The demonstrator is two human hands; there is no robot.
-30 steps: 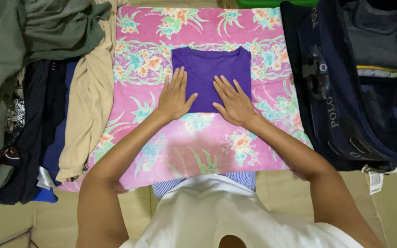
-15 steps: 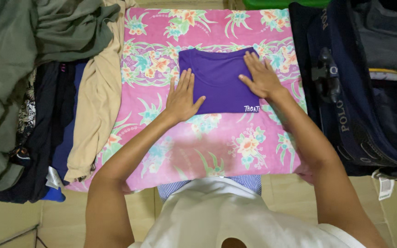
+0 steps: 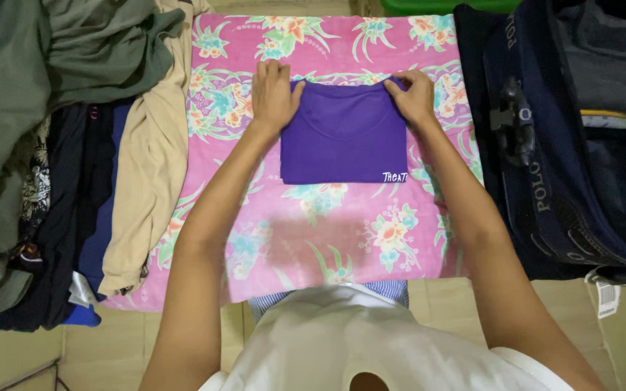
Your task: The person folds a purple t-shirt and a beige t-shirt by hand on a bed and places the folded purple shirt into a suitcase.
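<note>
A purple shirt (image 3: 343,134), folded into a neat rectangle, lies on a pink floral cloth (image 3: 327,217). My left hand (image 3: 273,98) grips the shirt's far left corner, fingers curled over the edge. At the far right corner my right hand (image 3: 412,98) pinches the fabric the same way. Small white lettering shows at the shirt's near right corner. Both forearms reach out from my white top at the bottom of the view.
To the left lies a heap of clothes: an olive green garment (image 3: 52,65), a beige one (image 3: 150,145) and dark ones (image 3: 74,203). On the right sits an open dark navy bag (image 3: 552,159) holding folded clothes. A green edge (image 3: 436,6) shows at the top.
Both hands slid from flat on the shirt's near part up to its far corners, the right one first, and now grip the edge. The shirt's near right corner with lettering became visible.
</note>
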